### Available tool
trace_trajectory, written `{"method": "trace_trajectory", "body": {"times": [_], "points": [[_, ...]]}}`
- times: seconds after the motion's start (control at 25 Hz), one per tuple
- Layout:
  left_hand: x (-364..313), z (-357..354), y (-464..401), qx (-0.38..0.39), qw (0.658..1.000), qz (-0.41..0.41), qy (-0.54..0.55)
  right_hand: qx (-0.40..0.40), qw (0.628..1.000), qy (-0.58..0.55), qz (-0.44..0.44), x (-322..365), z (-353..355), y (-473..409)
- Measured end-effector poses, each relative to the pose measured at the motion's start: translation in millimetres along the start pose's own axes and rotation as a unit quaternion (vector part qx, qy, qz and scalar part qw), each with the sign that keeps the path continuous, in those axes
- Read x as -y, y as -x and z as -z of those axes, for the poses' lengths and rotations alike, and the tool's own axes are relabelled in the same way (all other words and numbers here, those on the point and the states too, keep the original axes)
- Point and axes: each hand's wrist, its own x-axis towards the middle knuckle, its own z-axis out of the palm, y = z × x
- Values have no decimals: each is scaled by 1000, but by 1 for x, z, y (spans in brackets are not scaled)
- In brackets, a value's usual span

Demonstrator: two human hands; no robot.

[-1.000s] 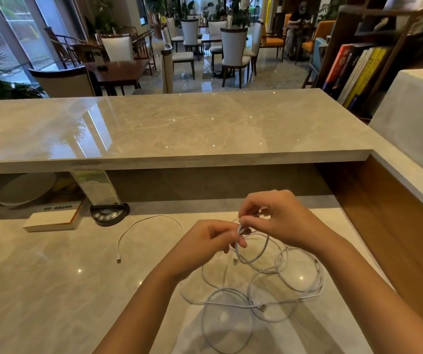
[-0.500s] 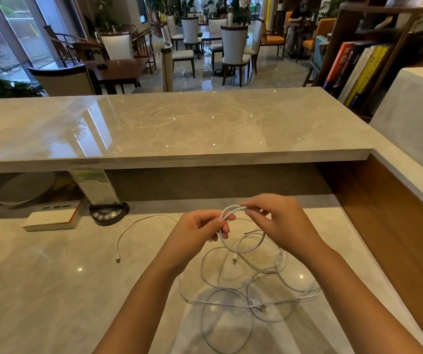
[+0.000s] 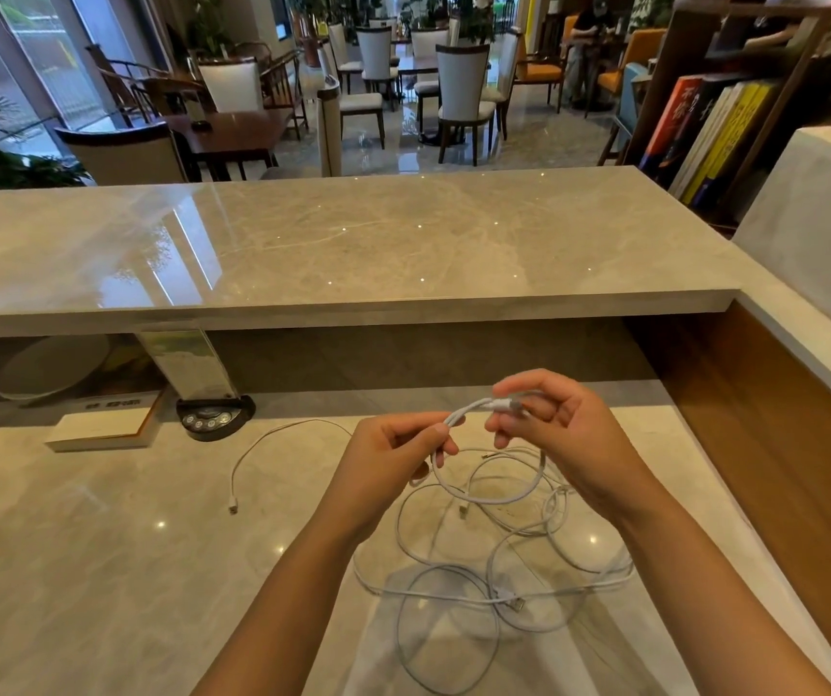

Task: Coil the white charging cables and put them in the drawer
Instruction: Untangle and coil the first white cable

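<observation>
— Where is the cable right now?

— One white charging cable is lifted just above the bench, held between both hands. Its doubled end runs roughly left to right, rising slightly toward the right, and a single loop hangs below the hands. The rest trails down into a loose tangle of white cables lying on the bench directly under the wrists.

— And the fingers?

— The left hand pinches the bend of the doubled cable between thumb and forefinger, the other fingers curled in. The right hand pinches the plug end between thumb and fingertips; its remaining fingers are loosely bent, not spread.

— Which hand is better placed for the next turn?

— I'd judge the right, since it holds the free end while the left anchors the loop. The slack lies below and toward the person, so more cable would have to be drawn up from the tangle to lay another turn.

— Anything else nearby?

— A separate thin white cable lies well to the left, untouched, near a round black device and a book. No drawer is in view — the coil looks barely begun.
</observation>
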Motion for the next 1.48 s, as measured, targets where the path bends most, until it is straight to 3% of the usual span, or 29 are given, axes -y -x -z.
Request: {"method": "trace_trajectory", "body": {"times": [0.2, 0.32, 0.44, 0.6, 0.72, 0.8, 0.92, 1.0, 1.12, 1.2, 1.28, 1.4, 1.48], "points": [[0, -5, 0, 6, 999, 14, 32, -130, 978, 138, 92, -8, -6, -5], [1, -7, 1, 7, 999, 26, 30, -170, 976, 84, 109, -11, -9, -4], [0, -9, 2, -13, 1000, 14, 8, -181, 975, 55, 118, -13, -9, -2], [6, -11, 2, -63, 991, -53, -102, -188, 971, 91, 118, -15, -5, -1], [11, -13, 0, -79, 989, -45, -113, -190, 973, 70, 115, -13, -3, -1], [8, -15, 1, -28, 997, -11, -68, -183, 975, 58, 114, -12, -3, -3], [3, -20, 3, 88, 989, 52, 111, -176, 978, 37, 109, -12, -3, -7], [1, -21, 4, 110, 960, 72, 246, -189, 977, 12, 102, -14, -4, -9], [2, -19, 0, 118, 941, 45, 314, -204, 977, -9, 69, -19, -3, -12], [2, -16, -1, 118, 928, 34, 353, -181, 982, -50, 32, -22, -2, -12], [2, -11, -4, 97, 919, 16, 382, -92, 992, -85, -21, -27, -4, -8], [0, 1, -12, 68, 943, -40, 323, 83, 992, 71, -56, -47, -21, 3], [-3, 8, -20, 36, 962, -81, 259, 135, 975, 173, -36, -62, -30, 8]]}}
